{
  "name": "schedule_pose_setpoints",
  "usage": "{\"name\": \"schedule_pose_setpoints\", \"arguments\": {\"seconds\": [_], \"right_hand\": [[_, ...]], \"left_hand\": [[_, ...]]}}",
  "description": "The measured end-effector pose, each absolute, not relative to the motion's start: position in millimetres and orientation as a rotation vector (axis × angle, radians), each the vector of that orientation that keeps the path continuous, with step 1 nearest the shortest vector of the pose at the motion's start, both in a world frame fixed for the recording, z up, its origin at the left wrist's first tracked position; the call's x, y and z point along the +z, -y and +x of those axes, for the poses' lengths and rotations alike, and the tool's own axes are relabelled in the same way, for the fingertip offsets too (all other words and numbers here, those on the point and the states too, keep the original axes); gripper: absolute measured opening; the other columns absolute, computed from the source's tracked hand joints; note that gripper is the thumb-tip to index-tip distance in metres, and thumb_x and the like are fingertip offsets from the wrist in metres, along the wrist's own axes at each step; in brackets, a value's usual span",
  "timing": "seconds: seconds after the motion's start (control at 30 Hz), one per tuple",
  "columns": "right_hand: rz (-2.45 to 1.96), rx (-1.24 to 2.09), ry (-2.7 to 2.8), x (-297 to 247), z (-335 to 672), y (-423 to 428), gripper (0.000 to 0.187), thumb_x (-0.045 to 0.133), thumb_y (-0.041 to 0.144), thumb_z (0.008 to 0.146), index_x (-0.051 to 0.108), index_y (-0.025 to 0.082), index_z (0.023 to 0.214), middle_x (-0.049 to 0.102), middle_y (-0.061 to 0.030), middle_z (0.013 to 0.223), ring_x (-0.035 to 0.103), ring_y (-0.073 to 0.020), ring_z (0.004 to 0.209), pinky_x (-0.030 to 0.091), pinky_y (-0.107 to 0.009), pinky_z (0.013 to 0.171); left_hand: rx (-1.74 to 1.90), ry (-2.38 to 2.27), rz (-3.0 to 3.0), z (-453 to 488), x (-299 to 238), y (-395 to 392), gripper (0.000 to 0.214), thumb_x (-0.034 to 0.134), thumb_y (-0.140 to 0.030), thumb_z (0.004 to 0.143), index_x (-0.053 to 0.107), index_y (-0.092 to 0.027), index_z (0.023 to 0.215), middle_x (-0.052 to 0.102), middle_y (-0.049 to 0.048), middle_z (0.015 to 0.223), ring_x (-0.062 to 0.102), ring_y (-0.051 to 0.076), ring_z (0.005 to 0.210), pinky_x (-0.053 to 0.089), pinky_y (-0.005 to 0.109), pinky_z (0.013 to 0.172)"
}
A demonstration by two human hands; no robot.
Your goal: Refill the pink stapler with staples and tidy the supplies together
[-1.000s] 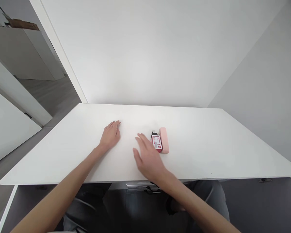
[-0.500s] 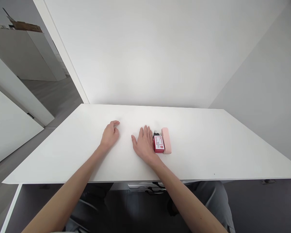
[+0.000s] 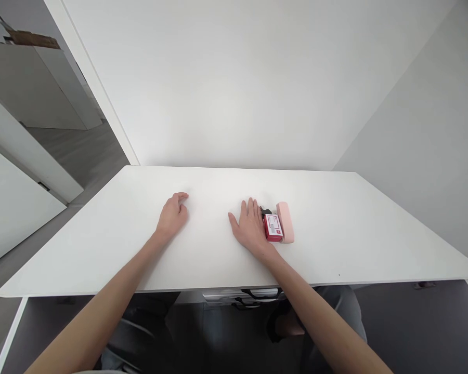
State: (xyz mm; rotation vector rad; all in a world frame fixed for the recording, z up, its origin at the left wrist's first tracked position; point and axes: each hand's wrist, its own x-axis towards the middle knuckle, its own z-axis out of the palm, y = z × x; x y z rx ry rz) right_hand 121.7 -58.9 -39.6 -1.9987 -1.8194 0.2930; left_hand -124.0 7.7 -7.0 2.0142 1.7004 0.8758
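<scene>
My right hand point(image 3: 250, 227) lies flat and open on the white table point(image 3: 335, 239), fingers stretched forward. Its outer edge touches a small red and white box point(image 3: 273, 228). Right of the box lies a pink oblong stapler-like object point(image 3: 285, 222), with a small black part point(image 3: 265, 211) showing at the box's far end. My left hand point(image 3: 172, 214) rests on the table further left, palm down, fingers slightly curled, holding nothing.
White walls close the table at the back and right. On the left an opening shows grey floor and a white cabinet point(image 3: 35, 88). Below the table's front edge hang black cables point(image 3: 253, 297).
My right hand came down flat onto the table beside the red box; then hand, box and pink object all sit further right in view. The left hand barely moved.
</scene>
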Motion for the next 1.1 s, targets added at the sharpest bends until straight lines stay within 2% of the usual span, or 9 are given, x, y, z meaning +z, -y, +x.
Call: {"name": "schedule_pose_setpoints", "arguments": {"seconds": [0.3, 0.5, 0.67, 0.8, 1.1], "right_hand": [[-2.089, 0.215, 1.781, -48.2, 210.1, 63.6, 0.077, 0.032, 0.053, 0.108, 0.031, -0.003, 0.161, 0.017, -0.0297, 0.173, 0.013, -0.0396, 0.163, 0.016, -0.052, 0.130], [-2.137, 0.156, 1.735, -54.8, 273.5, 69.0, 0.074, 0.030, 0.054, 0.108, 0.036, 0.002, 0.159, 0.024, -0.0269, 0.172, 0.017, -0.0391, 0.162, 0.021, -0.054, 0.129], [-2.121, 0.157, 1.756, -55.8, 317.5, 74.6, 0.073, 0.032, 0.054, 0.107, 0.038, 0.001, 0.158, 0.027, -0.0271, 0.171, 0.019, -0.0386, 0.162, 0.022, -0.054, 0.130], [-2.125, 0.201, 1.728, -54.4, 341.9, 82.8, 0.075, 0.032, 0.056, 0.107, 0.035, 0.004, 0.161, 0.025, -0.0239, 0.173, 0.019, -0.0370, 0.162, 0.024, -0.056, 0.129], [-2.149, 0.160, 1.666, -58.0, 365.5, 98.0, 0.072, 0.035, 0.055, 0.107, 0.038, 0.006, 0.159, 0.028, -0.0227, 0.172, 0.021, -0.0367, 0.162, 0.030, -0.056, 0.127]], "left_hand": [[0.802, -1.751, 2.067, -122.7, -6.4, -10.8, 0.048, 0.046, -0.023, 0.089, 0.057, -0.020, 0.136, 0.064, 0.0114, 0.143, 0.066, 0.029, 0.106, 0.050, 0.047, 0.106], [0.742, -1.794, 2.075, -121.5, -2.9, -11.2, 0.049, 0.046, -0.025, 0.090, 0.056, -0.020, 0.138, 0.065, 0.0119, 0.138, 0.066, 0.028, 0.100, 0.051, 0.046, 0.102], [0.723, -1.797, 2.112, -119.7, 1.2, -11.1, 0.050, 0.046, -0.026, 0.089, 0.057, -0.019, 0.137, 0.067, 0.0121, 0.133, 0.065, 0.028, 0.099, 0.051, 0.045, 0.100], [0.711, -1.822, 2.107, -118.4, 3.0, -10.7, 0.050, 0.046, -0.027, 0.089, 0.057, -0.020, 0.137, 0.067, 0.0123, 0.132, 0.065, 0.029, 0.099, 0.052, 0.045, 0.099], [0.678, -1.835, 2.119, -118.7, 1.8, -13.7, 0.051, 0.047, -0.028, 0.088, 0.056, -0.021, 0.138, 0.064, 0.0098, 0.141, 0.065, 0.029, 0.098, 0.052, 0.044, 0.097]]}}
